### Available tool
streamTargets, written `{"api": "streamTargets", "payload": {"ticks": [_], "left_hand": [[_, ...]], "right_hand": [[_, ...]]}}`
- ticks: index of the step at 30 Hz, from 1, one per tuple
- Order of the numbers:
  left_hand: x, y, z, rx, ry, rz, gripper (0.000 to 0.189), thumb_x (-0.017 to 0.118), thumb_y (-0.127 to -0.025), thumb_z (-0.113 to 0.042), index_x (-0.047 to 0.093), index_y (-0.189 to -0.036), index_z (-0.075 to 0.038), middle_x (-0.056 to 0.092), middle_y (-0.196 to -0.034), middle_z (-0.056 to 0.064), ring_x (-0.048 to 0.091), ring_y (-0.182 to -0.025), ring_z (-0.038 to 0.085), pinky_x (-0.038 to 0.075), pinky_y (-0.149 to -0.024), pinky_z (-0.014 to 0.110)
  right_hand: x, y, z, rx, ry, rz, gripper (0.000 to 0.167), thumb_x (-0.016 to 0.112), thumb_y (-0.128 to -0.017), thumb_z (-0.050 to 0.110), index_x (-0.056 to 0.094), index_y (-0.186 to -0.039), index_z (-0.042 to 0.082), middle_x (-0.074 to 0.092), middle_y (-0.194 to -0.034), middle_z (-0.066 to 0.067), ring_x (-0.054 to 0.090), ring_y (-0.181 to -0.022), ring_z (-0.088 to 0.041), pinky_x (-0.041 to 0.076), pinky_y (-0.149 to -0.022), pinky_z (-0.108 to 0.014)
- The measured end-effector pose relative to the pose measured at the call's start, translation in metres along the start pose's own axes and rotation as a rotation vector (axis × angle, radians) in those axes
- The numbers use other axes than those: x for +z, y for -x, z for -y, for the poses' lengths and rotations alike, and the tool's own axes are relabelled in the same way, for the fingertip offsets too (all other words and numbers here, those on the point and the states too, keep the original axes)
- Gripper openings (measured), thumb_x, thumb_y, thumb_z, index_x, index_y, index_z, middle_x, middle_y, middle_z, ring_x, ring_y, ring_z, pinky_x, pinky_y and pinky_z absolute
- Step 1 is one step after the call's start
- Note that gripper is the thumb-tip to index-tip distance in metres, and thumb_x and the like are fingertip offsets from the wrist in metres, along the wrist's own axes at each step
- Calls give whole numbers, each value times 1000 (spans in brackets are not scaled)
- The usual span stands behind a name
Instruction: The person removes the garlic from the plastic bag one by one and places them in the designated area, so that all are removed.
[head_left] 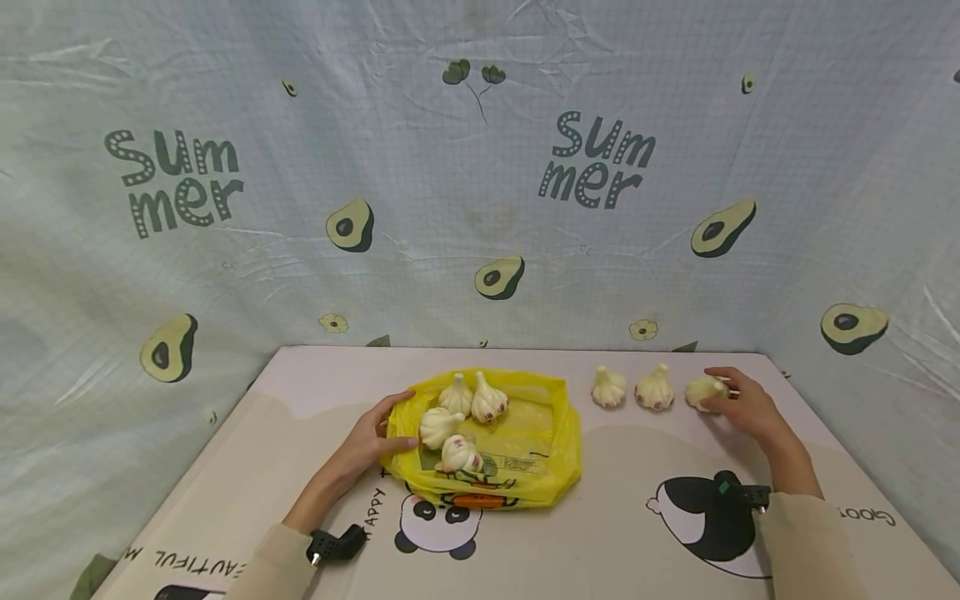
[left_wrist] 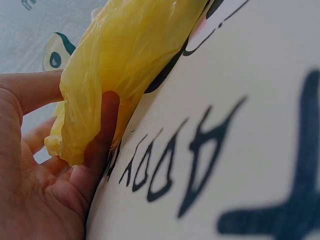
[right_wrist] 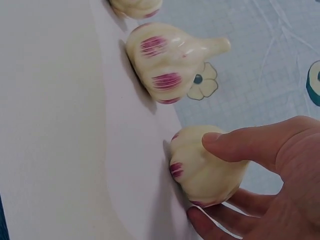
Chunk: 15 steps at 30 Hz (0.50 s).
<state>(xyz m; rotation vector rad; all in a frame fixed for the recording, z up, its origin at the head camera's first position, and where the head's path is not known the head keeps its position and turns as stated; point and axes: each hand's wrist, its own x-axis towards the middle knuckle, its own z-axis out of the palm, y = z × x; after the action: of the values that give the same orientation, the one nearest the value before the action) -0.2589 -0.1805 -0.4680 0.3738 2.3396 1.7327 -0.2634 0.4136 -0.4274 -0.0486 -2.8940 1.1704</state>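
Cloth [head_left: 420, 167] hangs wrinkled and faintly gridded behind the table [head_left: 600, 533], avocados [head_left: 350, 227] printed across it, while the smooth pale tabletop carries a cartoon panda [head_left: 438, 533]. On it sits the yellow bag [head_left: 567, 442], thin crinkly plastic spread wide into a rough rectangle. A person's hands are well apart: the left hand [head_left: 369, 437] grips the bag's left side, and the right hand [head_left: 750, 404] pinches a garlic bulb [head_left: 703, 392] between thumb and fingers, at the right end of a row of three near the table's far edge; I can't tell whether it touches the table. Beside it stand the middle bulb [head_left: 654, 389] and the left bulb [head_left: 608, 387]. Four more bulbs [head_left: 440, 427] lie inside the bag, toward its left. They look plump, creamy and softly ribbed, most with a stubby neck. Only the left wrist view shows the plastic bunched between the fingers; only the head view shows the bag's contents; the right wrist view brings out purple streaks [right_wrist: 176, 170] on the held bulb's side.
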Motion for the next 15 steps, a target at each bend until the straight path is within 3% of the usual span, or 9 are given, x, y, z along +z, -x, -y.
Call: {"api": "streamTargets", "payload": {"ticks": [15], "left_hand": [[-1,0,0,7,-4,-6,85,76,-87,-20,34,-160,-14,31,-167,16,48,-140,39,48,-113,43]], "right_hand": [[2,-1,1,6,0,2,61,61,-99,10,34,-151,-8,26,-154,-46,32,-138,-63,34,-109,-75]]}}
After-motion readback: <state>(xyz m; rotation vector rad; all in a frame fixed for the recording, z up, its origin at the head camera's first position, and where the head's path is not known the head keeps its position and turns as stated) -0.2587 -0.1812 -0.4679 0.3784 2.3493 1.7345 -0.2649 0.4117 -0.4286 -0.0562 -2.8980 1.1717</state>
